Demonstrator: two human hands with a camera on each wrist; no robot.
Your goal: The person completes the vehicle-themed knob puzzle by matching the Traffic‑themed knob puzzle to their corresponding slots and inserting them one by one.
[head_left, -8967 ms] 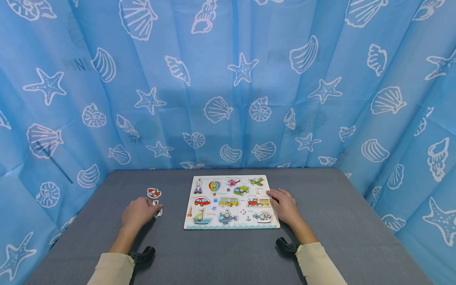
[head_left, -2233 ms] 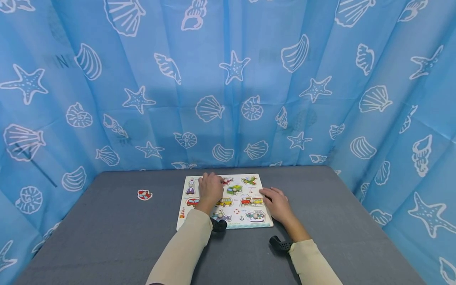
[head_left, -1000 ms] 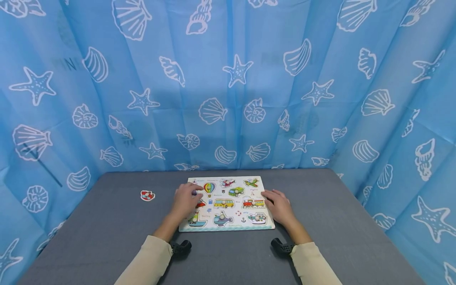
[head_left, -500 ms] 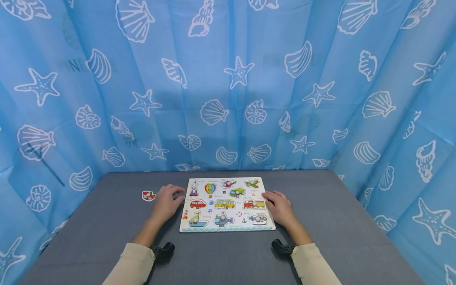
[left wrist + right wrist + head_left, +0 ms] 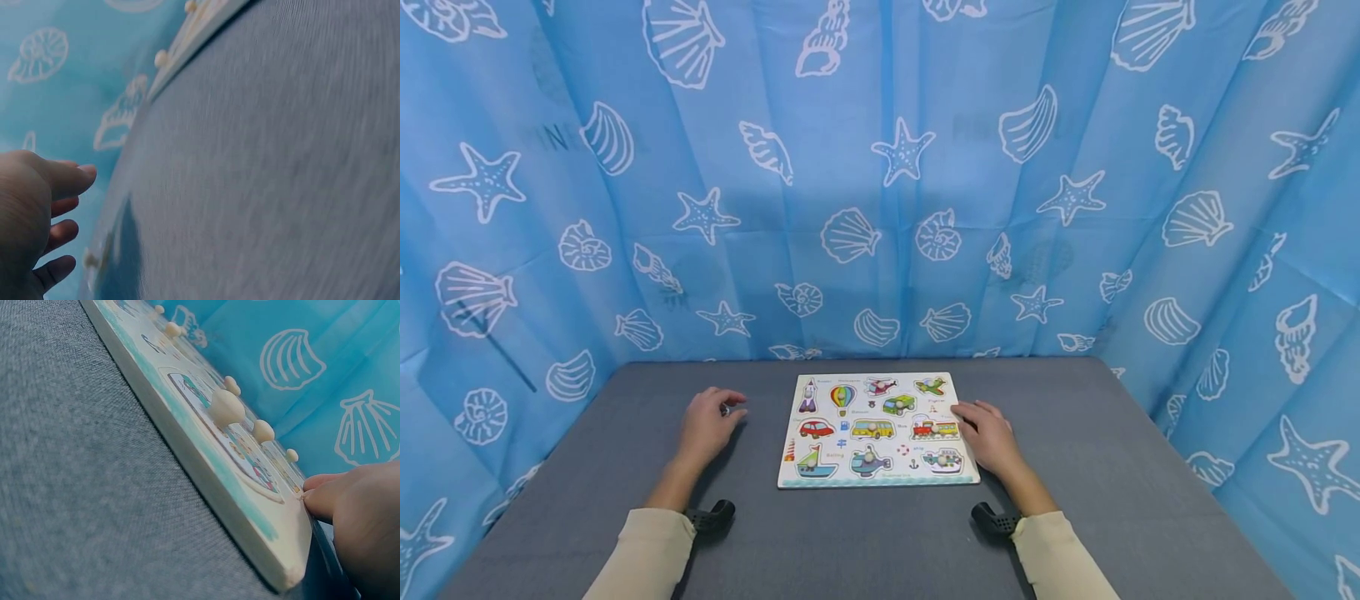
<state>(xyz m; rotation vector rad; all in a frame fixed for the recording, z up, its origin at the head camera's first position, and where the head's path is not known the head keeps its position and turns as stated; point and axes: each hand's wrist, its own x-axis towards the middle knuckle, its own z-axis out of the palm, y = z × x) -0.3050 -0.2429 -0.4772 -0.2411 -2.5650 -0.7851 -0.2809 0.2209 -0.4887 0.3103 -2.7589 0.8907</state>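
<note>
My left hand (image 5: 707,425) hovers over the table left of the puzzle board, fingers apart and loosely bent. Beneath it lies a loose knobbed puzzle piece (image 5: 94,259), seen just below the fingertips in the left wrist view and mostly hidden by the hand in the head view. The white wooden puzzle board (image 5: 910,446) bears several vehicle pieces with round knobs, among them a bus (image 5: 872,429), a train (image 5: 935,429) and a ship (image 5: 234,440). My right hand (image 5: 991,433) rests at the board's right edge, its fingertips touching the rim.
Grey cloth covers the table (image 5: 865,542). A blue curtain (image 5: 880,183) with white shells and starfish hangs behind and at both sides. Black wrist mounts (image 5: 711,517) sit below both hands.
My left hand brought a white piece to the board, then let go and withdrew left over the loose red piece. The rocket now sits uncovered. My right hand has stayed at the board's edge.
</note>
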